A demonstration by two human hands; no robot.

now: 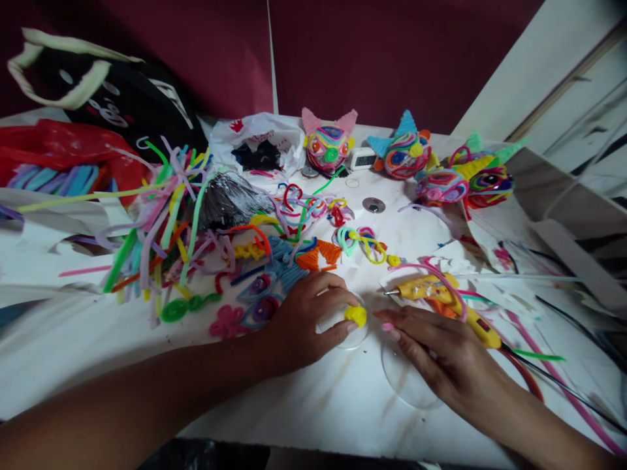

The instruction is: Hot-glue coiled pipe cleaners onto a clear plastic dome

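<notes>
My left hand (313, 320) pinches a small yellow coil (356, 316), seemingly rolled pipe cleaner, between thumb and forefinger. Under it lies a clear round disc (349, 341). Just to the right, my right hand (441, 346) is closed, thumb against forefinger, on a small pink piece (386, 326) that is mostly hidden. Partly beneath that hand is a second clear disc (409, 385). Beyond the right hand rests a yellow glue gun (426, 288), its metal tip pointing left. Left of my left hand are a pink flower (228, 322) and a green spiral (175, 310) of pipe cleaner.
Finished colourful animal heads (329, 147) stand along the back, with a small white digital timer (363, 158) among them. A bundle of pipe cleaners (161, 222) spreads over the left. A black cloth bag (122, 98) stands behind. The glue gun's cable (543, 375) runs right.
</notes>
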